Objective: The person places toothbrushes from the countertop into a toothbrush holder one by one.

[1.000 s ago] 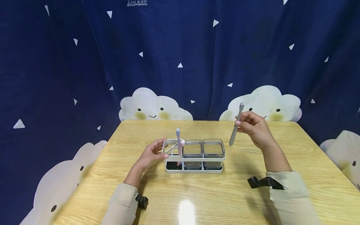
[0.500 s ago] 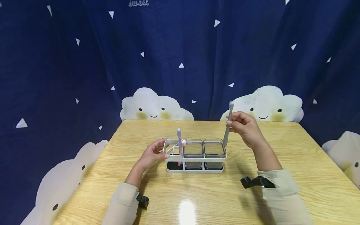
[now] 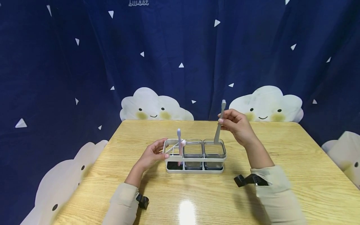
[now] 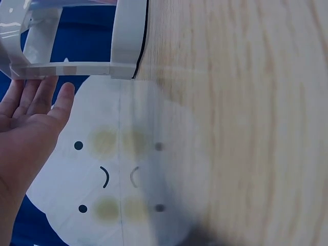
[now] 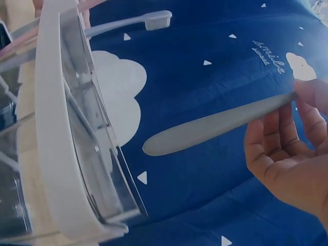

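My right hand [image 3: 237, 128] pinches a grey toothbrush [image 3: 218, 132] between thumb and fingers, bristles up. The lower end of its handle [image 5: 189, 136] is over the back of the right-hand clear cup [image 3: 214, 154]. How far it reaches into the cup I cannot tell. A white toothbrush rack [image 3: 197, 159] stands upright on the table; my left hand [image 3: 152, 155] grips its left end, thumb on the front rail and fingers behind. A lavender toothbrush [image 3: 179, 133] and a pink one [image 3: 183, 143] stand in the divided left section.
Another clear cup [image 3: 193, 154] sits in the rack's middle place. The wooden table [image 3: 157, 193] extends around the rack. Behind it hangs a dark blue curtain [image 3: 168, 40] with white clouds. Each wrist wears a black camera band [image 3: 253, 180].
My right hand has moved left with the grey toothbrush, from beside the rack to above the right-hand cup. The brush has turned more upright. My left hand keeps its grip on the rack.
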### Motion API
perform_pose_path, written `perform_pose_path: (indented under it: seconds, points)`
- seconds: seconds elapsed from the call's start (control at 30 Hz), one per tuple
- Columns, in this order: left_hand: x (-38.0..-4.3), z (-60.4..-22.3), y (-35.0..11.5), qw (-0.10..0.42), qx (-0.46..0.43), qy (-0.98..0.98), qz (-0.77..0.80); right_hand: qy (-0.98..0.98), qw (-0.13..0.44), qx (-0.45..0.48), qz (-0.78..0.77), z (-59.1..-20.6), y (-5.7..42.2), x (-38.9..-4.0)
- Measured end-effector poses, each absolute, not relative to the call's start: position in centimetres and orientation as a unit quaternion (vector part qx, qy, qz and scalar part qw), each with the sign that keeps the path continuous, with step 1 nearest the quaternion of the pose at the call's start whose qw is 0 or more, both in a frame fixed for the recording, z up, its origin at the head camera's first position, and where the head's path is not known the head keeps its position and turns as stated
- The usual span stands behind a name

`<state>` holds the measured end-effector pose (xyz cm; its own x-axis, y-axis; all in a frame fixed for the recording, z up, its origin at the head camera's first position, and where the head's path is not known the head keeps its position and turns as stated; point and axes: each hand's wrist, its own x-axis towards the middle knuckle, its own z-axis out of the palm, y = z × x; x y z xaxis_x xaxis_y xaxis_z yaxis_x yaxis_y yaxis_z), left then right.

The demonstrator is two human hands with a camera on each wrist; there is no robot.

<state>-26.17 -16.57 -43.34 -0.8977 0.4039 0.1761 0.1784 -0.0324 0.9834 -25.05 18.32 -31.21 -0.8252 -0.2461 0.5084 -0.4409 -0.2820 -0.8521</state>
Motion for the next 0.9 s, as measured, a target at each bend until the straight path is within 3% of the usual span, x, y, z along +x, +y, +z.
perform_pose_path:
  seconds: [0.9]
  points:
    - [-25.9, -43.1, -16.5, 0.081, 0.203, 0.689, 0.691, -0.569, 0.044, 0.292, 0.768, -31.5, 14.6, -25.2]
